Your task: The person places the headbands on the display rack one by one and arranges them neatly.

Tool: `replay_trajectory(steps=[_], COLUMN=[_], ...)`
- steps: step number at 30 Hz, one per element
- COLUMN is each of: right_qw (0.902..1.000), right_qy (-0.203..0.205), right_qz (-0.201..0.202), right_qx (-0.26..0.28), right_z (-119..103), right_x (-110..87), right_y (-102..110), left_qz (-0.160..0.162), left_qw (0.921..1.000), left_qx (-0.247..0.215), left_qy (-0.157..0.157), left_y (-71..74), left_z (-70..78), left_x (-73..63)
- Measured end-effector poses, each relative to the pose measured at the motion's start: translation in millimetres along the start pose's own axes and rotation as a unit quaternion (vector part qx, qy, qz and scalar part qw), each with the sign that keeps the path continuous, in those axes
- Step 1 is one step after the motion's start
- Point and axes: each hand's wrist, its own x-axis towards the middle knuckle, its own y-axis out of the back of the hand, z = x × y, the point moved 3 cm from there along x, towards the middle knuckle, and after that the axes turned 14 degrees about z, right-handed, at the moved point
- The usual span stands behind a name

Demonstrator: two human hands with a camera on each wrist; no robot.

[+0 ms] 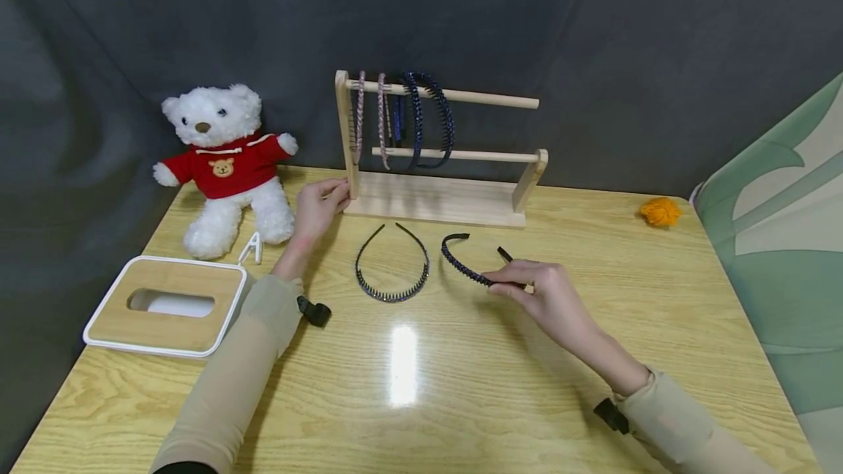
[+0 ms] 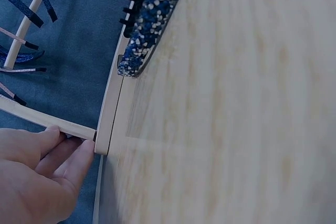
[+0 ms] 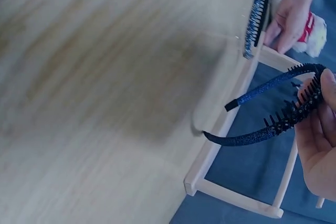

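With thumb and fingers, my right hand (image 1: 548, 297) pinches a dark blue headband (image 1: 465, 268) by its curved side, above the table. The right wrist view shows comb teeth and glittery ends on this headband (image 3: 252, 138). A second toothed, sequined headband (image 1: 392, 298) lies on the table, its ends toward the rack. At the foot of the left post of the wooden headband rack (image 1: 435, 200), my left hand (image 1: 319, 207) holds the post by its fingertips. Pink headbands (image 1: 358, 115) and dark blue headbands (image 1: 416, 119) hang from the rack's upper bar.
A white teddy bear (image 1: 224, 163) in a red sweater sits left of the rack. Near my left forearm are a tissue box (image 1: 165, 306) with a wooden lid and a white letter A (image 1: 251, 246). An orange fuzzy ball (image 1: 661, 211) lies at the far right.
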Motion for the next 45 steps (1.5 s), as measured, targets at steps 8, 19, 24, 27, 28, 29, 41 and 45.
replay_trajectory(steps=[8,19,24,27,28,29,41,45], right_qw=[0.9965,0.9785,0.9651,0.9597,0.9584,0.9567,0.9249,0.9141], right_qy=[-0.071,-0.18,-0.222,-0.228,-0.228,-0.23,-0.257,-0.263], right_qz=[0.033,0.05,0.074,0.092,0.097,0.102,0.158,0.173], right_qx=[0.029,0.087,0.118,0.136,0.141,0.146,0.231,0.255], right_z=[-1,0,-1,-2,-2,-3,-5,-8], right_x=[6.5,10.9,12.9,14.5,15.2,15.7,21.4,23.5], right_y=[10,26,30,31,31,32,32,33], left_qz=[-0.003,-0.007,-0.006,-0.006,-0.007,-0.007,-0.003,-0.002], left_qw=[1.0,0.9998,0.9999,0.9999,0.9999,0.9999,0.9998,0.9998], left_qx=[0.002,0.014,0.014,0.015,0.015,0.015,0.019,0.018], left_qy=[0.002,-0.012,-0.003,-0.001,0.0,0.001,-0.002,-0.004], left_y=[-0.7,-1.1,-1.1,-0.3,-0.2,-0.1,-0.8,-0.9], left_z=[-5.2,-2.1,-2.7,-2.1,-2.2,-2.3,-1.5,-2.2], left_x=[1.0,1.6,2.0,1.8,2.0,2.2,2.4,2.6])
